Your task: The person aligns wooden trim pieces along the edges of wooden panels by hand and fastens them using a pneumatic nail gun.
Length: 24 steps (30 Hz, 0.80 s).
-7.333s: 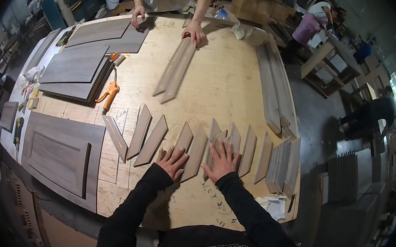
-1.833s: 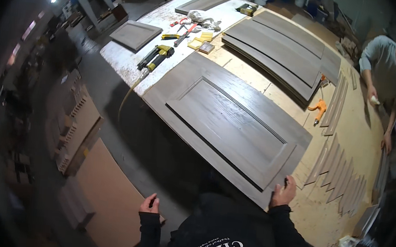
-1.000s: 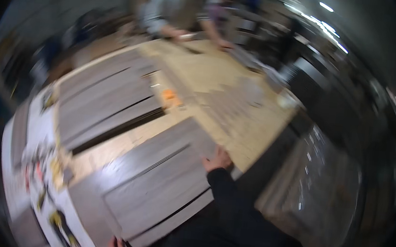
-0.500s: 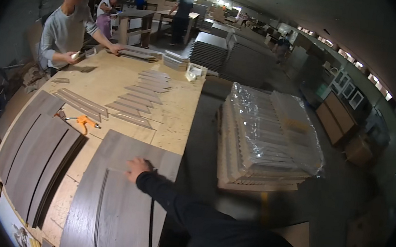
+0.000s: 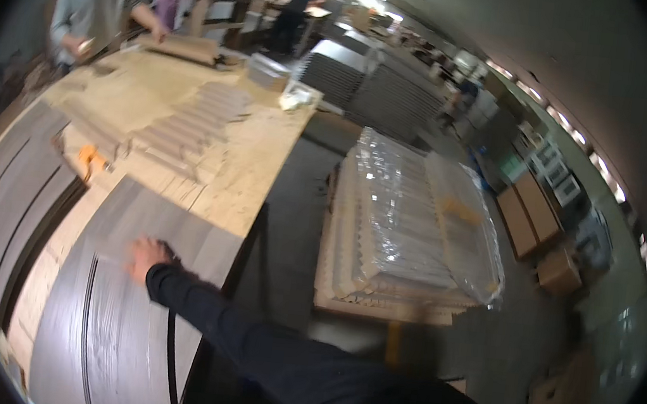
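My one visible hand [image 5: 148,257], which side I cannot tell, lies flat on the grey door panel [image 5: 124,292] at the workbench's [image 5: 254,156] near right edge; fingers blurred, so I cannot tell their spread. I judge I am steadying or shifting the panel; next it needs a firm hold. A row of grey strips [image 5: 191,123] lies beyond. A plastic-wrapped pallet stack [image 5: 414,226] crowds the aisle.

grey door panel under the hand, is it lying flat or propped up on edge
Lying flat. The grey door panel rests face up on the workbench, and the hand lies flat on top of it near its far edge.
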### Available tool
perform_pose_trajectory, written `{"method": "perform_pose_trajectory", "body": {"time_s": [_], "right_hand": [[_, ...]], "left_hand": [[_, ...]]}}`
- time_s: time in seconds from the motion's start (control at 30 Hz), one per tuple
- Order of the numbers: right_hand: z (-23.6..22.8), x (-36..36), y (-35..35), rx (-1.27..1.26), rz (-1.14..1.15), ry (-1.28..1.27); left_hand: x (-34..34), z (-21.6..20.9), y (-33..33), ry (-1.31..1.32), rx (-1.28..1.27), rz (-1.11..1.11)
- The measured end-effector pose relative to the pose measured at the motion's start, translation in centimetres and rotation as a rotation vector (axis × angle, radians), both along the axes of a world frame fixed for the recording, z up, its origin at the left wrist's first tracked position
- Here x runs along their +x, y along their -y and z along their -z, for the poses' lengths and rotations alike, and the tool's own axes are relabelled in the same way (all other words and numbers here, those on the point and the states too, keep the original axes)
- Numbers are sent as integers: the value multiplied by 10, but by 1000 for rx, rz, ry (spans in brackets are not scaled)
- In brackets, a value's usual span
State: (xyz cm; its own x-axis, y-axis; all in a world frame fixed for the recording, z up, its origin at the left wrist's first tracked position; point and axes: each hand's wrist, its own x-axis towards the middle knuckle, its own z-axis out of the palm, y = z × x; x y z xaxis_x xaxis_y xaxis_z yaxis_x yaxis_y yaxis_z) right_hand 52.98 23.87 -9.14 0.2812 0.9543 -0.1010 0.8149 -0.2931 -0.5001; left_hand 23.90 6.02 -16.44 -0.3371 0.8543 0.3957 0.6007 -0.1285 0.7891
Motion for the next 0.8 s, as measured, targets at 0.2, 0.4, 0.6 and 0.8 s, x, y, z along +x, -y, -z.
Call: {"method": "perform_pose_trajectory", "body": {"time_s": [0.2, 0.4, 0.6, 0.8], "right_hand": [[-48, -48, 96, 475, -673, 23], [-68, -184, 181, 73, -1506, -215], [-79, -223, 185, 23, -1740, -137], [-73, -223, 184, 42, -1795, -99]], "left_hand": [[-42, 22, 189, 419, -63, -505], [7, -54, 197, 1062, 132, -565], [16, -73, 205, 1131, 207, -610], [23, -70, 205, 930, 31, -485]]}}
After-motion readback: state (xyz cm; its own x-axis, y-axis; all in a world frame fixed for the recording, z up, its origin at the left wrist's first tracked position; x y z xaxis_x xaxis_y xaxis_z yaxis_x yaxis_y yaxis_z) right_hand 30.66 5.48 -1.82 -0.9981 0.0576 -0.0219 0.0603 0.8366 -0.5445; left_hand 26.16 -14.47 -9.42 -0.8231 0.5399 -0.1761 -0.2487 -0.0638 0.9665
